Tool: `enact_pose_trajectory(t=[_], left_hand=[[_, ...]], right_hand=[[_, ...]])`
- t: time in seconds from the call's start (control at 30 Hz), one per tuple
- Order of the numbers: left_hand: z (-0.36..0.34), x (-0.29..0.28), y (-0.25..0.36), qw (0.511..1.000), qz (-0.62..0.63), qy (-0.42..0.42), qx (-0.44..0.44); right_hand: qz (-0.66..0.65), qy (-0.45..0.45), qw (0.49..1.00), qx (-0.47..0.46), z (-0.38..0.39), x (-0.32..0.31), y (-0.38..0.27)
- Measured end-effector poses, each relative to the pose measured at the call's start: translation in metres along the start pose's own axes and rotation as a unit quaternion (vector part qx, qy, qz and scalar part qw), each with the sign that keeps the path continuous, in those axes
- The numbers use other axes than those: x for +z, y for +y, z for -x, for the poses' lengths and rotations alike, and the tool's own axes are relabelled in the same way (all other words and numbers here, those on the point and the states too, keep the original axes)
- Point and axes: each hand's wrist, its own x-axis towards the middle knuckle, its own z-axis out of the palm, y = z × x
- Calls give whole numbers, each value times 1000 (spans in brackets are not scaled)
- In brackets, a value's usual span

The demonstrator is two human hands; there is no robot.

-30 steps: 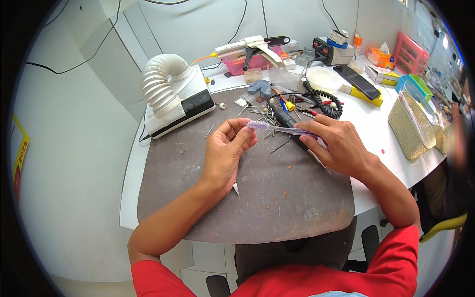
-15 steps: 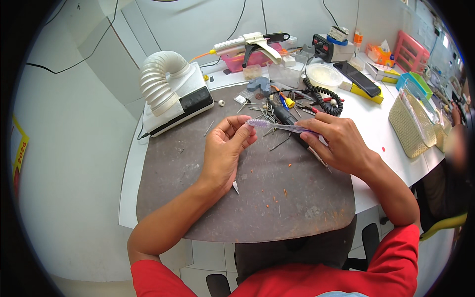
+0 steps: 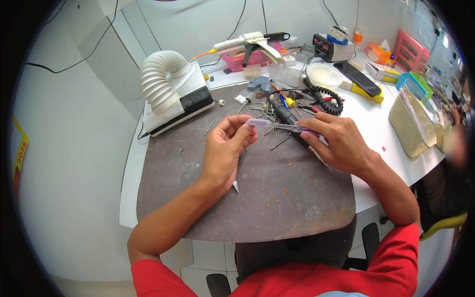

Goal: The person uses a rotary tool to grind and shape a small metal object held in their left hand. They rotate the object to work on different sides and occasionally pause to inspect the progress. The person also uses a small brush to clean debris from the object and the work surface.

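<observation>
A toothbrush with a clear purplish handle and pale purple bristles is gripped in my right hand. Its head reaches left to the fingertips of my left hand. Those left fingers are pinched together beside the bristles; what they hold, if anything, is too small or hidden to make out. Beneath the toothbrush lies a dark rotary handpiece, partly covered by my right hand. Several thin metal burs are scattered around it. A small white pointed piece shows on the board by my left wrist.
A white extractor with a ribbed hose stands at the back left. A cartridge gun rests over a pink tray. Toward the right are a coiled black cord, a phone and a woven basket. Orange crumbs dot the brown board.
</observation>
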Motion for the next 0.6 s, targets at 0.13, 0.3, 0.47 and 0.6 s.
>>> enact_pose_trajectory(t=[0.13, 0.3, 0.47, 0.6], left_hand=[[0, 1, 0, 1000, -1, 0, 0], [0, -1, -1, 1000, 0, 0, -4], [0, 1, 0, 1000, -2, 0, -3], [0, 0, 0, 1000, -2, 0, -1]], right_hand=[[-1, -1, 1000, -1, 0, 0, 1], [-1, 2, 1000, -5, 0, 1, 1], [2, -1, 1000, -2, 1, -1, 0], [1, 2, 1000, -7, 0, 0, 0]])
